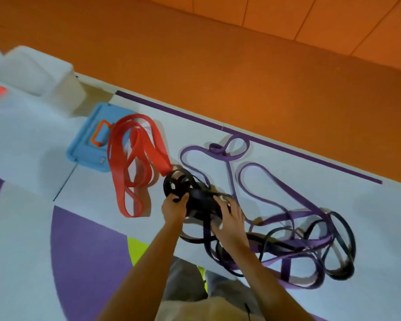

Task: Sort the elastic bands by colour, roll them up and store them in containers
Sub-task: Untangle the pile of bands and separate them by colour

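So the left hand (175, 206) has its fingers curled round the black bands (196, 200) near the bench's (368, 262) front edge. The right hand (228, 218) fingers are spread flat on them. Red bands (134, 170) lie toward the left edge.

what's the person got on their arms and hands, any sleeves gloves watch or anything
Nothing is visibly worn. The left forearm and right forearm are bare right to the bottom of the picture, with no sleeve in view. The left hand and right hand have no gloves. No watch or bracelet shows at either wrist. The picture is too soft to rule out a thin ring.
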A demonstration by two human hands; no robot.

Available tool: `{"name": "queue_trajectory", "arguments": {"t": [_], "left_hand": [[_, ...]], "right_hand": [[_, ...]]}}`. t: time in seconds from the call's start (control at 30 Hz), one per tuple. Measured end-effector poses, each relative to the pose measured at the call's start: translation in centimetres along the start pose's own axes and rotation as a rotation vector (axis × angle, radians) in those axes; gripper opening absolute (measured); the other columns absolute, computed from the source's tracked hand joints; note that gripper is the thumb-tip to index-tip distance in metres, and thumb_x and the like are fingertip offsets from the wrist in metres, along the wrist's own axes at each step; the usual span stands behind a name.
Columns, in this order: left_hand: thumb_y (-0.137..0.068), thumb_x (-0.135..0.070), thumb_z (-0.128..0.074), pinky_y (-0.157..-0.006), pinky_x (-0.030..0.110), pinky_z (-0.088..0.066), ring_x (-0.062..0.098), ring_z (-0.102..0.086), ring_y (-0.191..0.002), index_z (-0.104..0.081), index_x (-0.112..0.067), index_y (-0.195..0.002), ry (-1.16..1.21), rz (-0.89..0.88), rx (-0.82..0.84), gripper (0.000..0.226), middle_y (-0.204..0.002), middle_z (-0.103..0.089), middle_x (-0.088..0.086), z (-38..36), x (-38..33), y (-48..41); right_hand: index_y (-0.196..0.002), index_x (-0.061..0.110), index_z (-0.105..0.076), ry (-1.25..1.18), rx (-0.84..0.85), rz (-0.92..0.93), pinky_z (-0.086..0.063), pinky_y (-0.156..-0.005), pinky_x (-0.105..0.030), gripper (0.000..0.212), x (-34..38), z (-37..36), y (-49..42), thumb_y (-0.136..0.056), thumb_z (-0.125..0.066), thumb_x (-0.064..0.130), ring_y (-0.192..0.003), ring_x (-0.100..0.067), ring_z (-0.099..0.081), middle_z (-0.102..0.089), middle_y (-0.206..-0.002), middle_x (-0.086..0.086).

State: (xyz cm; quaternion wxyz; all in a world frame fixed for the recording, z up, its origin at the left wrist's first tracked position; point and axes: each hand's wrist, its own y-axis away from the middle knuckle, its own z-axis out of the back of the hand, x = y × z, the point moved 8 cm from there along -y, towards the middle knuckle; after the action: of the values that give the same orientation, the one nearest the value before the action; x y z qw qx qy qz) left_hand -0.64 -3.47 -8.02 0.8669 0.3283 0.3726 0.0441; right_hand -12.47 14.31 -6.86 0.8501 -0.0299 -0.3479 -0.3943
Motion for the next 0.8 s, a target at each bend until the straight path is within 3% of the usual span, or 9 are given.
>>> {"name": "queue_trajectory", "arguments": {"t": [0.1, 0.17, 0.27, 0.33, 0.47, 0.53, 0.6, 0.7, 0.8], "left_hand": [[-0.099, -0.015, -0.067, -0.097, 0.047, -0.055, 0.043, -0.069, -0.108, -0.065, 0.006, -0.118, 0.123, 0.142, 0.005, 0.029, -0.113, -0.072, 0.024, -0.2, 1.2, -1.4], [-0.097, -0.01, -0.067, -0.096, 0.053, -0.058, 0.045, -0.07, -0.106, -0.058, 0.011, -0.124, 0.241, 0.231, -0.007, 0.036, -0.114, -0.071, 0.031, 0.1, 2.3, -2.3], [-0.093, -0.001, -0.071, -0.098, 0.058, -0.058, 0.044, -0.069, -0.11, -0.042, 0.007, -0.134, 0.487, 0.317, 0.084, 0.051, -0.121, -0.065, 0.03, -0.3, 3.3, -3.0], [-0.093, 0.006, -0.068, -0.097, 0.057, -0.059, 0.041, -0.068, -0.113, -0.036, 0.0, -0.141, 0.613, 0.345, 0.211, 0.058, -0.126, -0.063, 0.027, -1.0, 3.1, -2.9], [-0.093, 0.011, -0.065, -0.084, 0.047, -0.062, 0.035, -0.07, -0.105, -0.037, -0.008, -0.141, 0.657, 0.284, 0.4, 0.059, -0.127, -0.063, 0.026, -1.8, 1.8, -3.1], [-0.093, 0.012, -0.065, -0.089, 0.048, -0.061, 0.033, -0.07, -0.108, -0.039, -0.017, -0.135, 0.595, 0.186, 0.483, 0.057, -0.124, -0.065, 0.021, -1.9, 1.0, -2.6], [-0.093, 0.011, -0.066, -0.1, 0.05, -0.058, 0.03, -0.07, -0.115, -0.041, -0.026, -0.13, 0.46, 0.055, 0.589, 0.058, -0.124, -0.068, 0.013, -1.9, 0.2, -1.3], [-0.099, 0.007, -0.059, -0.107, 0.046, -0.054, 0.031, -0.064, -0.126, -0.043, -0.021, -0.127, 0.169, -0.213, 0.775, 0.043, -0.127, -0.066, 0.012, -2.4, -2.3, 0.7], [-0.104, 0.006, -0.052, -0.112, 0.045, -0.049, 0.029, -0.059, -0.129, -0.042, -0.009, -0.135, -0.042, -0.421, 0.9, 0.036, -0.131, -0.062, 0.012, -2.9, -5.7, 1.8]], "right_hand": [[-0.161, 0.036, -0.021, -0.313, 0.009, -0.242, -0.051, -0.1, -0.017, 0.092, -1.8, -0.7, -0.1, -0.091, -0.077, 0.015, -0.11, 0.006, -0.062, -0.062, -0.117, 0.018], [-0.16, 0.039, -0.018, -0.365, 0.004, -0.293, -0.05, -0.078, -0.006, 0.094, -2.5, -0.3, -0.2, -0.091, -0.08, 0.019, -0.085, 0.006, -0.066, -0.064, -0.089, 0.016], [-0.128, 0.037, -0.066, -0.171, 0.012, -0.214, -0.055, -0.076, -0.02, 0.047, -2.2, 0.8, -1.1, -0.087, -0.083, 0.021, -0.083, -0.011, -0.07, -0.07, -0.086, 0.006], [-0.103, 0.028, -0.077, -0.002, -0.018, -0.193, -0.056, -0.084, -0.035, 0.02, -1.8, 1.3, -1.5, -0.085, -0.084, 0.02, -0.095, -0.022, -0.066, -0.068, -0.094, 0.004], [-0.138, 0.022, -0.054, -0.166, 0.178, -0.333, -0.043, -0.099, -0.016, 0.07, -1.7, -0.3, -1.0, -0.079, -0.092, 0.026, -0.126, -0.01, -0.05, -0.051, -0.127, 0.014], [-0.158, 0.035, -0.02, -0.436, 0.328, -0.384, -0.051, -0.091, -0.012, 0.114, -1.0, -1.4, -0.5, -0.074, -0.095, 0.017, -0.121, 0.0, -0.06, -0.056, -0.129, 0.017], [-0.154, 0.056, 0.011, -0.482, 0.408, -0.338, -0.056, -0.097, -0.02, 0.14, 0.7, -1.9, -0.2, -0.072, -0.096, 0.021, -0.118, 0.005, -0.064, -0.062, -0.131, 0.015], [-0.147, 0.076, 0.0, -0.564, 0.311, -0.23, -0.056, -0.103, -0.03, 0.136, 4.3, -1.3, -1.2, -0.07, -0.097, 0.019, -0.13, -0.007, -0.062, -0.064, -0.14, 0.011], [-0.153, 0.054, -0.024, -0.638, 0.109, -0.214, -0.058, -0.098, -0.029, 0.12, 5.4, 0.0, -1.5, -0.07, -0.096, 0.007, -0.128, -0.012, -0.065, -0.065, -0.139, 0.01]]}}
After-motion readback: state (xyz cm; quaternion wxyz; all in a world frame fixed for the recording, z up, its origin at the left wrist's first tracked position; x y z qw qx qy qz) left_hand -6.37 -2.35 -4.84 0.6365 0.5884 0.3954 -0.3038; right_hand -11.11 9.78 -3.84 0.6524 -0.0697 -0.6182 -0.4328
